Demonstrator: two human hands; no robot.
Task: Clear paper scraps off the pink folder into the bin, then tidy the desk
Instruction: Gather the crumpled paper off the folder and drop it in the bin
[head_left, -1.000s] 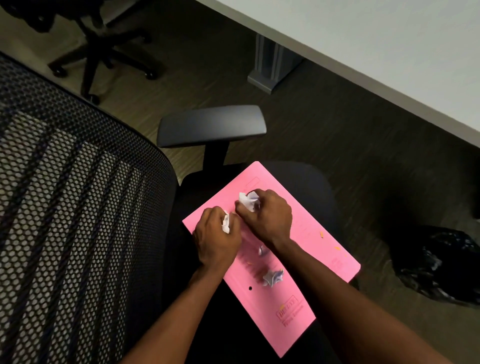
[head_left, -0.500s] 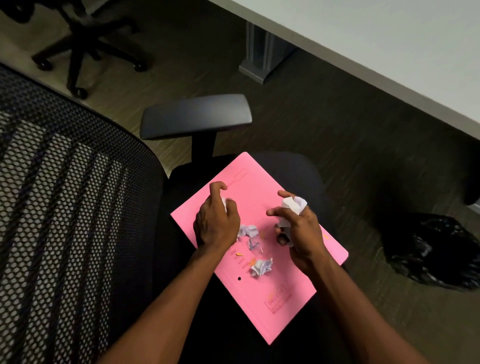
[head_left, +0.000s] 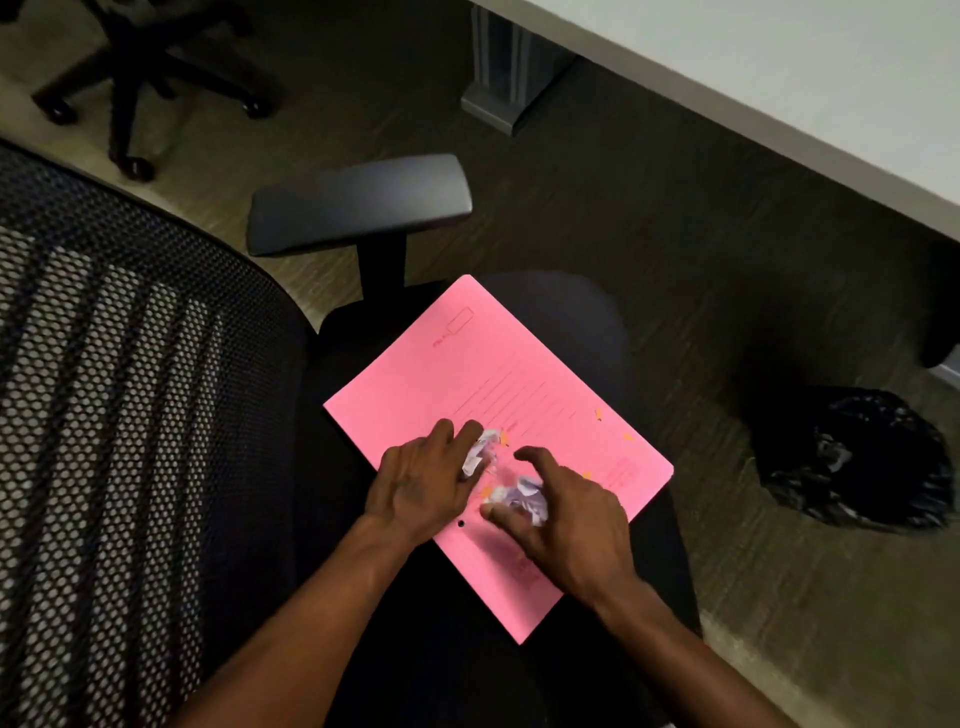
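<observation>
Pink folder (head_left: 498, 395) lies flat and skewed on the black seat of an office chair (head_left: 561, 317), centre of the frame, one corner toward the armrest (head_left: 358, 202) above it.

Left hand (head_left: 421, 483), palm down on the lower left part of the folder; fingers extended and close together, their tips against a crumpled white paper scrap (head_left: 475, 454). Whether it actually pinches the scrap or only presses on it — cannot tell.

Right hand (head_left: 566, 514), just right of the left, fingers curled in a loose claw over a second crumpled scrap (head_left: 524, 499), thumb and fingertips closing round it. The two hands are near but apart.

Small orange flecks (head_left: 598, 414) scattered on the folder toward its right edge; a punched hole (head_left: 461, 523) shows between the wrists.

Bin lined with a black bag (head_left: 862, 457) stands on the floor at the right of the frame, well apart from the folder. Mesh chair back (head_left: 114, 415) fills the left side. White desk (head_left: 779, 67) crosses the upper right — its grey leg (head_left: 501, 78) at top centre. A second chair's wheeled base (head_left: 135, 78) in the upper left.
</observation>
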